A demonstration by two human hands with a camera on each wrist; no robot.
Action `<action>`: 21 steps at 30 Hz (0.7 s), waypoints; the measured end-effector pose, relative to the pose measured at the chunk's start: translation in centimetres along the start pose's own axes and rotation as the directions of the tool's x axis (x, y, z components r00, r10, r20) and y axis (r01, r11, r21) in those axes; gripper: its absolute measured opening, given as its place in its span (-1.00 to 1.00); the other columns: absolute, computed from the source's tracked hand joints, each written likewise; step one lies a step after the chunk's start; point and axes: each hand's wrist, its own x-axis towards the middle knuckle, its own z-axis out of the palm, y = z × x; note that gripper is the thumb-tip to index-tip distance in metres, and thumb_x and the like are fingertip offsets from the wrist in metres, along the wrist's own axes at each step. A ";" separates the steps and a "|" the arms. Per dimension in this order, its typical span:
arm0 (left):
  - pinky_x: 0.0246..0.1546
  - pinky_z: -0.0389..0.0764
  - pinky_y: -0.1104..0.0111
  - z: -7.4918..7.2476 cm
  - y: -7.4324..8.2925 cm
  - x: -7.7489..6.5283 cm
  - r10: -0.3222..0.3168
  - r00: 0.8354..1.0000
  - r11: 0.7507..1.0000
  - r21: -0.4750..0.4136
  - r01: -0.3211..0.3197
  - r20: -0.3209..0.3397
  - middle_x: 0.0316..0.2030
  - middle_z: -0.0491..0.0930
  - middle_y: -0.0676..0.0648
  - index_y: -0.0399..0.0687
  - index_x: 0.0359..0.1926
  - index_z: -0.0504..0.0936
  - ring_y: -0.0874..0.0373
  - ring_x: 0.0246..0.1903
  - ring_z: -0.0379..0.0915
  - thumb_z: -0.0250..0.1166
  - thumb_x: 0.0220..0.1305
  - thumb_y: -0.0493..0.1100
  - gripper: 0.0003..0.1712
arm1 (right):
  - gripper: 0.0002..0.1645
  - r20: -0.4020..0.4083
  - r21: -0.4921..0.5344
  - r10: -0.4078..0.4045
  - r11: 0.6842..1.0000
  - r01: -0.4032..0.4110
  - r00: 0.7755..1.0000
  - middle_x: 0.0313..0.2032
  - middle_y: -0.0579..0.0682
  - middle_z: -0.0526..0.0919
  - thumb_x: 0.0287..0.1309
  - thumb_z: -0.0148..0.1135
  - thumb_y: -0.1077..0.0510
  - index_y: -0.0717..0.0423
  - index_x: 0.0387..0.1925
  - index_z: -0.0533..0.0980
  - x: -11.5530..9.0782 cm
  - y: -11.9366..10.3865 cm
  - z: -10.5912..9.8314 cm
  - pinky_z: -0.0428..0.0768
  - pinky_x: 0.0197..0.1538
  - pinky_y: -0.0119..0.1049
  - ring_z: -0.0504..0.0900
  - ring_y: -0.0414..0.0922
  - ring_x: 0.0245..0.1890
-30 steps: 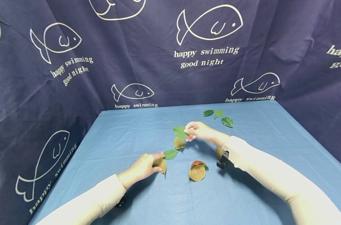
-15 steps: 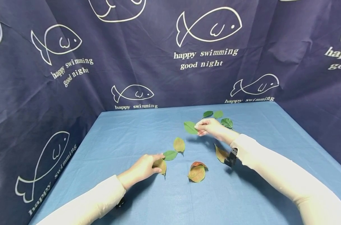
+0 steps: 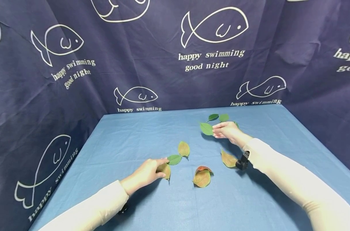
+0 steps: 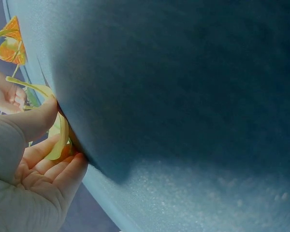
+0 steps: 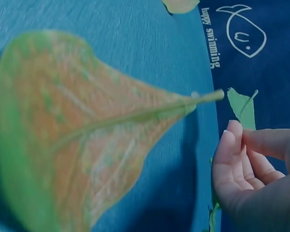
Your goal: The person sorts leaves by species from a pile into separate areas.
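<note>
My right hand [image 3: 228,131] pinches a green leaf [image 3: 206,129] between thumb and fingertips, raised off the cloth, as the right wrist view also shows. My left hand [image 3: 146,173] stays low at the left, thumb and curled fingers around a yellow-brown leaf [image 3: 165,170], which is partly covered. In the left wrist view that leaf [image 4: 63,137] lies between thumb and fingers. Touching the left fingertips is a toothed green leaf [image 3: 174,159]. Beyond it lies an upright yellow-green leaf [image 3: 183,149]. A dark green leaf [image 3: 213,117] and a lighter one [image 3: 224,117] lie behind the right hand.
An orange-green leaf [image 3: 202,178] overlaps a red leaf [image 3: 203,168] at the front middle. Another brownish leaf [image 3: 228,159] lies under the right wrist camera [image 3: 243,160]. Blue cloth [image 3: 151,134] covers the table; a navy fish-print curtain [image 3: 163,57] encloses it.
My right hand has carried the green leaf rightward and back, away from the upright yellow-green leaf, toward the green leaves at the rear. The left hand has kept its place.
</note>
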 end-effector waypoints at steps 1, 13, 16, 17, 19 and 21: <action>0.20 0.51 0.10 0.0 0.0 0.0 0.002 1.000 1.000 -0.001 -0.002 -0.003 0.28 0.45 -0.18 -0.16 0.25 0.50 -0.12 0.22 0.43 0.40 0.16 -0.15 -0.38 | -0.45 -0.009 0.009 0.002 1.000 -0.002 1.000 -0.53 -0.15 0.68 0.23 0.15 0.42 0.57 0.23 0.30 0.0 0.0 -0.2 0.71 -0.21 -0.42 0.68 -0.30 -0.49; 0.18 0.52 0.10 0.0 0.0 -0.1 0.007 1.000 1.000 0.009 -0.007 -0.001 0.26 0.46 -0.20 -0.17 0.24 0.50 -0.12 0.21 0.45 0.40 0.16 -0.17 -0.39 | -0.44 -0.143 0.062 0.023 0.998 -0.014 0.989 -0.57 -0.15 0.65 0.20 0.10 0.48 0.61 0.23 0.28 0.0 0.8 -1.8 0.71 -0.26 -0.44 0.66 -0.32 -0.55; 0.18 0.53 0.10 0.0 0.0 0.0 0.006 1.000 1.000 0.005 -0.006 -0.005 0.27 0.46 -0.20 -0.17 0.24 0.50 -0.12 0.21 0.45 0.40 0.16 -0.18 -0.39 | -0.45 -0.151 0.044 0.029 0.999 -0.022 0.988 -0.57 -0.15 0.66 0.20 0.10 0.47 0.60 0.23 0.29 0.2 1.0 -2.2 0.71 -0.26 -0.43 0.66 -0.32 -0.54; 0.17 0.53 0.10 0.0 0.0 0.0 0.007 1.000 1.000 0.005 -0.007 -0.006 0.26 0.46 -0.21 -0.17 0.24 0.50 -0.13 0.21 0.45 0.40 0.16 -0.18 -0.40 | -0.44 -0.154 0.039 0.031 0.999 -0.026 0.988 -0.56 -0.15 0.66 0.20 0.10 0.47 0.60 0.23 0.29 0.2 1.0 -2.3 0.71 -0.25 -0.43 0.66 -0.32 -0.54; 0.17 0.53 0.10 0.0 0.0 0.0 0.007 1.000 1.000 0.006 -0.007 -0.007 0.26 0.46 -0.21 -0.17 0.24 0.50 -0.12 0.20 0.45 0.40 0.16 -0.18 -0.39 | -0.45 -0.161 0.030 0.044 0.999 -0.040 0.986 -0.56 -0.16 0.66 0.21 0.10 0.46 0.58 0.24 0.29 0.4 1.2 -2.5 0.71 -0.24 -0.44 0.66 -0.33 -0.54; 0.17 0.53 0.10 0.0 0.1 0.0 0.003 1.000 1.000 0.009 -0.003 -0.003 0.27 0.45 -0.20 -0.16 0.25 0.50 -0.11 0.21 0.45 0.40 0.16 -0.17 -0.39 | -0.44 -0.160 0.042 0.057 0.998 -0.051 0.985 -0.56 -0.15 0.66 0.22 0.09 0.46 0.58 0.25 0.28 0.5 1.4 -2.8 0.71 -0.23 -0.44 0.67 -0.33 -0.54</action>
